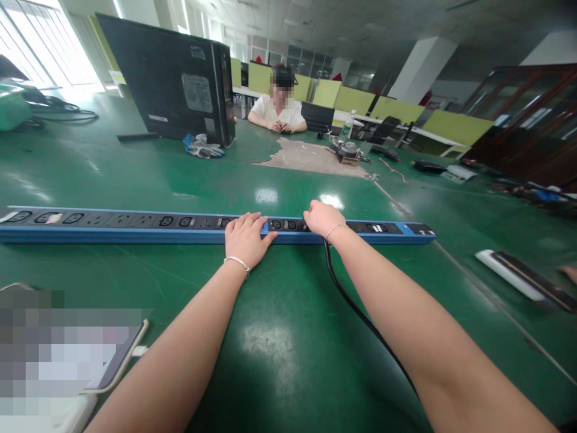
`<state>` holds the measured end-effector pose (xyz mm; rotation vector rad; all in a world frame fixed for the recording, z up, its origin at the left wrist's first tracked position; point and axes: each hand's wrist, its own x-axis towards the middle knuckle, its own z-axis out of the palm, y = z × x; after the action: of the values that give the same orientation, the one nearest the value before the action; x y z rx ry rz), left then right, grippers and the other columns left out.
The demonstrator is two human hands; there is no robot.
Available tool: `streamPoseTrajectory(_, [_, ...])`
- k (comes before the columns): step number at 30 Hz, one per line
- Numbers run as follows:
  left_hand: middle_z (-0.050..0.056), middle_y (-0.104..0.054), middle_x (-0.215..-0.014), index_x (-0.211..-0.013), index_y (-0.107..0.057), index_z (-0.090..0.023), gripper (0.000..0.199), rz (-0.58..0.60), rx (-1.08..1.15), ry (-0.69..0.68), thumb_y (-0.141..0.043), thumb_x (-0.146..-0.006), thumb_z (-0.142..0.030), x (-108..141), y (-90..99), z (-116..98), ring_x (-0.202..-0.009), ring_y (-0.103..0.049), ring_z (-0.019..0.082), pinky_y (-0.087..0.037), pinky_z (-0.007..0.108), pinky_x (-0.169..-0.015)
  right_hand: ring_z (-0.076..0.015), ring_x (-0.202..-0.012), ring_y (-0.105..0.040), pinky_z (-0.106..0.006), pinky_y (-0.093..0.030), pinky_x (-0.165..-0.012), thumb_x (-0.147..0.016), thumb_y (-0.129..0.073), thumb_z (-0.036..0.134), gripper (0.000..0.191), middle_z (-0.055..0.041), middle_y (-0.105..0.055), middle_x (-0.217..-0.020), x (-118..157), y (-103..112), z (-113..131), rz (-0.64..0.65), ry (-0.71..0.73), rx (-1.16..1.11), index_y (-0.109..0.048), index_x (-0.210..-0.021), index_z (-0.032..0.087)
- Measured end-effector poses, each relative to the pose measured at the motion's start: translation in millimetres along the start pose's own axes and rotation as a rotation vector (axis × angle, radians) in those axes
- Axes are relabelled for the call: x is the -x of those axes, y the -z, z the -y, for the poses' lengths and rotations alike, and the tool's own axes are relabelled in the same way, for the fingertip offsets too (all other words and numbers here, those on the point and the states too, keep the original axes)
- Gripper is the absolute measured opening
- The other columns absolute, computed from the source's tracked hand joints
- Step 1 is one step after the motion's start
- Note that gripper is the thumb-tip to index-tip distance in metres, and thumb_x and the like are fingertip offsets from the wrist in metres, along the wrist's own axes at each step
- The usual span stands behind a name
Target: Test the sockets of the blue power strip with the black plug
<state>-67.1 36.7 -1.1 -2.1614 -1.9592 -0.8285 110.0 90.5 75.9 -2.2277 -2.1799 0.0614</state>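
A long blue and black power strip with rows of sockets lies across the green table. My left hand rests on its middle, fingers spread over the top face and thumb pointing right. Farther right, my right hand is closed over the sockets, around the end of a black cable. The plug itself is hidden under the fingers. From that hand the cable drops over the strip's near edge and runs toward me, passing under my right forearm.
A black computer case stands at the back left, with gloves beside it. A person sits across the green table. Phone-like devices lie at the near left and at the right. A bottle stands farther back.
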Motion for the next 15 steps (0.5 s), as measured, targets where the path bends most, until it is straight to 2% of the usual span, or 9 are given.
streamPoseTrajectory(7, [0.0,-0.053,-0.129,-0.118,-0.055,-0.028,0.045,0.009,0.004,0.004,-0.043,-0.082,-0.054,0.1,0.2,0.1,-0.122,-0.041,0.024,-0.025,0.041,-0.1,-0.0243,-0.091,-0.061,-0.034,-0.044,-0.075,-0.083,-0.034,0.035,0.032,-0.0122,-0.065,-0.097,-0.9,-5.6,-5.7,-0.006,-0.012,-0.022,-0.058,-0.098,0.019])
streamPoseTrajectory(15, [0.001,-0.054,-0.128,-0.117,-0.055,-0.028,0.045,-0.016,-0.012,-0.008,-0.043,-0.082,-0.053,0.0,-2.1,0.8,-0.12,-0.043,0.024,-0.026,0.041,-0.1,-0.0265,-0.082,-0.063,-0.036,-0.045,-0.069,-0.086,-0.032,0.033,0.029,-0.0128,-0.064,-0.088,17.2,-14.7,7.9,-0.091,0.015,0.063,-0.053,-0.103,0.021])
